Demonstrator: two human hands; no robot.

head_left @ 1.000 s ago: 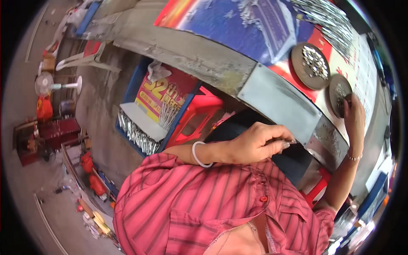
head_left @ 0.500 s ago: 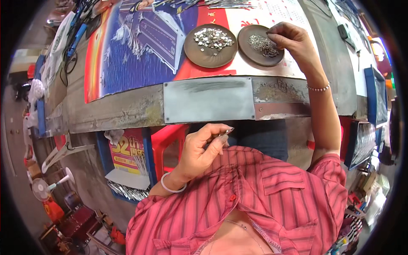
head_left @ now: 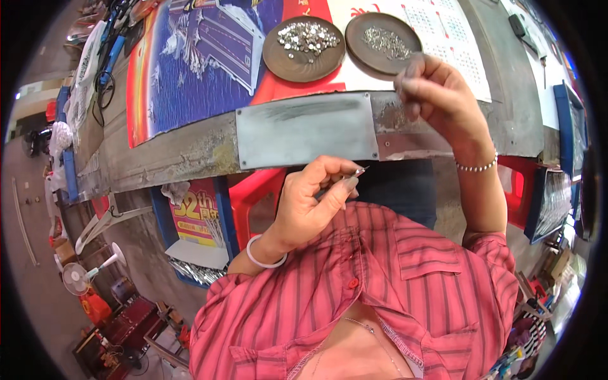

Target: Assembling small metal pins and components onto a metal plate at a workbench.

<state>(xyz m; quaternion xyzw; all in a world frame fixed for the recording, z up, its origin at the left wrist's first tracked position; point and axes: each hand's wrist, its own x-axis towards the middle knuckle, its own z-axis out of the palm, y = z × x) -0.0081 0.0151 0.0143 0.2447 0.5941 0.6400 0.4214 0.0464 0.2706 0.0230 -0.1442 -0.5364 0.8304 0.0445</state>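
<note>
My left hand (head_left: 313, 201) is closed in front of my chest, just below the table edge. Between its thumb and forefinger is a small shiny metal piece (head_left: 360, 171), its exact kind too small to make out. My right hand (head_left: 440, 98) hangs over the table edge with its fingers pinched together and slightly blurred; whatever they hold cannot be made out. Beyond it, a round brown plate (head_left: 362, 56) bears a heap of tiny metal pins (head_left: 387, 43). A second brown plate (head_left: 294, 71), to its left, holds small silvery discs (head_left: 309, 38).
A grey metal sheet (head_left: 307, 136) is fixed along the front edge of the table. Under the plates lies a colourful poster (head_left: 196, 82). Blue trays of thin metal strips (head_left: 196, 269) stand below at left and at right (head_left: 548, 206). A red stool (head_left: 250, 196) is under the table.
My right hand has left the plate of pins and come toward me, still pinched. My left hand has moved slightly up and to the right with the metal piece. The view has shifted a little.
</note>
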